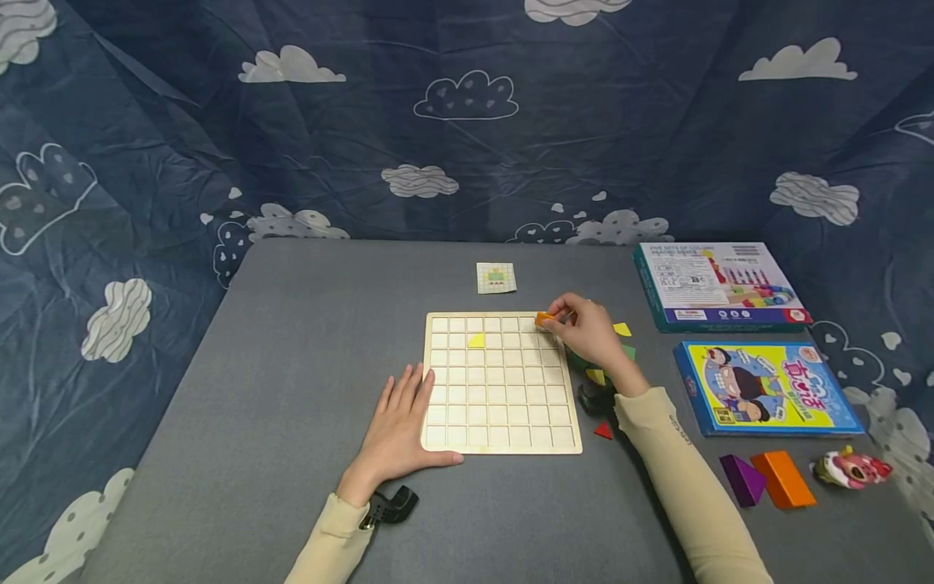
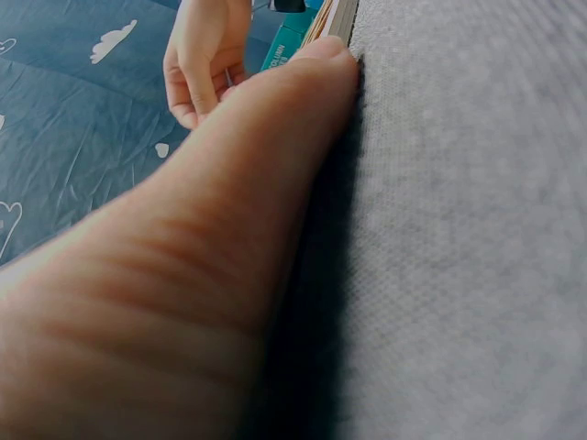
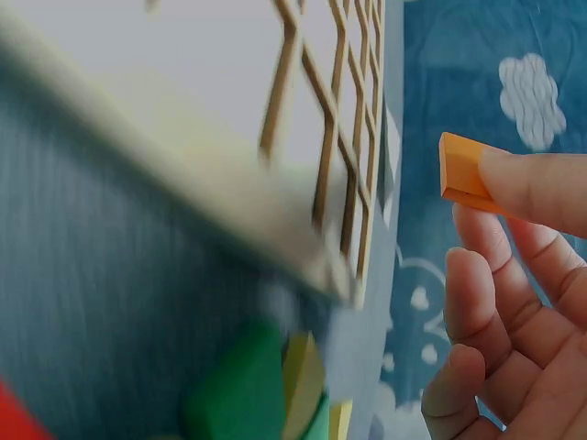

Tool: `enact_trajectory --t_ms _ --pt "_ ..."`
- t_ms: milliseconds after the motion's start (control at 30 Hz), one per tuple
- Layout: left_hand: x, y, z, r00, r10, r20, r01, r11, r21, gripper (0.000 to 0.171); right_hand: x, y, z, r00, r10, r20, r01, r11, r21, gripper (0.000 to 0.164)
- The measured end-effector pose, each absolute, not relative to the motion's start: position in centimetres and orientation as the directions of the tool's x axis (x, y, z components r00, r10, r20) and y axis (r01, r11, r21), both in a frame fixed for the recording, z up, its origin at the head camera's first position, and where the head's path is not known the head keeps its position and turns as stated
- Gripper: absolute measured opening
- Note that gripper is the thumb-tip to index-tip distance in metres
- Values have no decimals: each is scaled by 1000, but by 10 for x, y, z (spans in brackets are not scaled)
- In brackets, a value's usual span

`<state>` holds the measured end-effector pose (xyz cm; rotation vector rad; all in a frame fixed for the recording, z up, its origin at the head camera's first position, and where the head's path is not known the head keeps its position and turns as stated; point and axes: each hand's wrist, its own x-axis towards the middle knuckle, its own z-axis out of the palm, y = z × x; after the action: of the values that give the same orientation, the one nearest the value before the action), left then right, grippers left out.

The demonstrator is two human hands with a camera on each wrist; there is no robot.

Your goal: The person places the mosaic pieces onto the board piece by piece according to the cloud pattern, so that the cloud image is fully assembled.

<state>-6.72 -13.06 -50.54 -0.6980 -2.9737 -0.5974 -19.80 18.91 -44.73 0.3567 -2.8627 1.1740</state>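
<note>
- One grey table (image 1: 241,454), lower part of the frame.
- One gridded board (image 1: 505,395), centre, roughly square to the frame.
- Two boxes, right side: white box (image 1: 722,284) above, blue box (image 1: 769,385) below.
- Two hands. Left hand (image 1: 397,422): fingers straight, thumb spread wide, lying along the board's lower left corner. Right hand (image 1: 589,331): narrow pinch, thumb and fingertip on one orange piece; its other fingers curl loosely.
- Two large blocks, lower right: one orange block (image 1: 784,478), one purple block (image 1: 744,480); one figurine (image 1: 850,469) beside them.
- One small card (image 1: 496,278), upper centre, above the board.
- Loose pieces right of the board: two yellow (image 1: 623,329), one red (image 1: 603,431), some green (image 1: 631,353) — partly hidden, count unclear.
- The orange piece (image 3: 463,170) itself: over the board's upper right corner, free end pointing left — long axis unclear, thumb covering part.
- One yellow tile (image 1: 477,341), board's upper left.
</note>
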Motion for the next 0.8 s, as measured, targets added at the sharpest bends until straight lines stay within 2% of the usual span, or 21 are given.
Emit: enact_trajectory --t_ms 400,800 --pt "-68 -131 -505 -903 419 97 425 832 357 124 -195 153 -450 -956 -280 85 -250 631 -734 11" --pt "-67 -129 -504 -901 418 114 429 830 357 124 -194 133 -451 -949 -307 68 -257 634 -729 5"
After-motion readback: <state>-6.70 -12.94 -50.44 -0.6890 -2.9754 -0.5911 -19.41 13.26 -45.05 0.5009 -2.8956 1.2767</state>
